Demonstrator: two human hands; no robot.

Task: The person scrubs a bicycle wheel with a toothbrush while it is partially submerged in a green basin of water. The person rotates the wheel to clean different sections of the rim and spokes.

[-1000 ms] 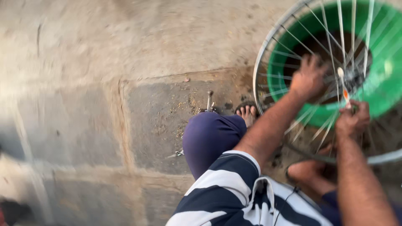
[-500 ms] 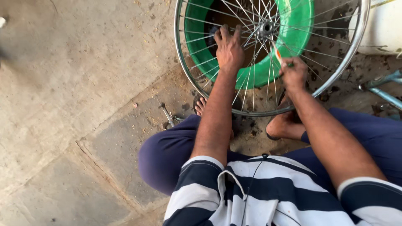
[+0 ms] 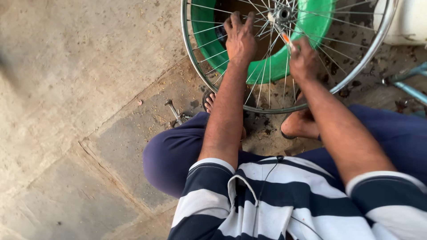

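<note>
Over one green tub point(image 3: 271, 66), one wheel point(image 3: 369, 49): left hand point(image 3: 240, 38) spread open, right hand point(image 3: 303, 58) pinching one tool point(image 3: 287, 41).

The bicycle wheel point(image 3: 284, 58) runs off the top edge — its upper rim and part of the hub are cut away. The green tub point(image 3: 311, 31) beneath it is likewise cropped. The right hand point(image 3: 304, 60) closes over a small orange-tipped tool point(image 3: 287, 41), most of it hidden. A white container point(image 3: 407, 22) and a pale blue bar point(image 3: 407, 82) are clipped at right — too little shows to identify either.
</note>
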